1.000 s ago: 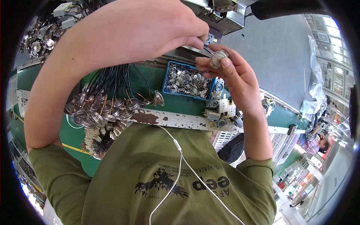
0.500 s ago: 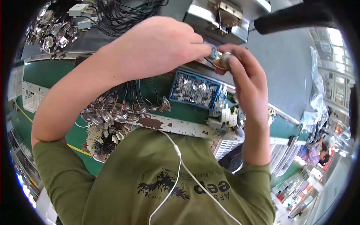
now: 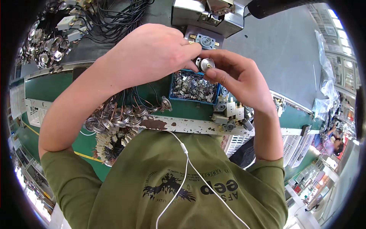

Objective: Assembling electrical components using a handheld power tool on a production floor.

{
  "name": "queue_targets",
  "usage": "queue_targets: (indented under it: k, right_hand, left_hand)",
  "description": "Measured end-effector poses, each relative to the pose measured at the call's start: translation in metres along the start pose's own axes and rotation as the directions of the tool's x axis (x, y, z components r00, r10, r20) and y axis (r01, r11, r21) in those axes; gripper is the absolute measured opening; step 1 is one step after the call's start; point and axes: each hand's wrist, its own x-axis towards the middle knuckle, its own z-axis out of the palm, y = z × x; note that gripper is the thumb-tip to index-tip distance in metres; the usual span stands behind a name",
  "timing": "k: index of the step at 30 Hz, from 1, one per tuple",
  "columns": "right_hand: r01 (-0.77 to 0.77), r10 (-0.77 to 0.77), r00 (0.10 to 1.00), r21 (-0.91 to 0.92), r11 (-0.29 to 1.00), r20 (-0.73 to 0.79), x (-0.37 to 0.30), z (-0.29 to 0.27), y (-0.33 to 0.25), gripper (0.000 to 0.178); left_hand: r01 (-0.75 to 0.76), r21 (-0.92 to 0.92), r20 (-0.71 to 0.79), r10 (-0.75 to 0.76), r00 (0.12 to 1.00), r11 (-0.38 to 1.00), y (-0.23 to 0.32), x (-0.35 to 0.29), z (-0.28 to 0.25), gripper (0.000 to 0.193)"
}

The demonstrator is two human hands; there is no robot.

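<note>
A small round silver metal part (image 3: 206, 64) with a brass-coloured pin on its face is held between my two hands, just above a blue bin. My right hand (image 3: 244, 78) pinches it between thumb and fingers from the right. From the left, my left hand (image 3: 162, 47) is closed with its fingertips at the part's left edge; the hand hides most of what lies under it. Right behind the fingers, a grey square component (image 3: 206, 41) with a round centre and brass tabs sits on a metal plate.
The blue bin (image 3: 194, 88) holds many small metal pieces. Metal caps with wires (image 3: 118, 116) hang left on the white rail (image 3: 183, 125); white and grey switch-like parts (image 3: 230, 110) sit right. Behind are a metal fixture (image 3: 207, 17), black cables (image 3: 124, 19) and more caps (image 3: 47, 47).
Both hands have moved slightly left, the right one turning so the metal part's pinned face shows. The grey square component behind the fingers has come into fuller view. The whole view has shifted.
</note>
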Motion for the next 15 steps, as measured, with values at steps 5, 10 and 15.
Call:
queue_targets:
  k: [5,10,15]
  right_hand:
    - [0.046,-0.074,0.975,-0.137,0.989,-0.209,-0.02,-0.014,-0.004,0.037]
    - [0.207,-0.278,0.806,-0.19,0.96,-0.523,-0.021,-0.016,-0.011,0.038]
    - [0.67,-0.755,0.36,-0.412,0.618,-0.548,-0.007,-0.047,-0.037,0.04]
  left_hand:
    - [0.018,-0.153,0.225,0.017,0.974,0.988,0.004,0.003,-0.015,0.034]
    - [0.088,-0.378,-0.014,-0.101,0.995,0.922,-0.011,0.017,-0.019,0.048]
    - [0.356,-0.278,0.243,-0.293,0.925,0.892,-0.025,0.03,0.011,0.035]
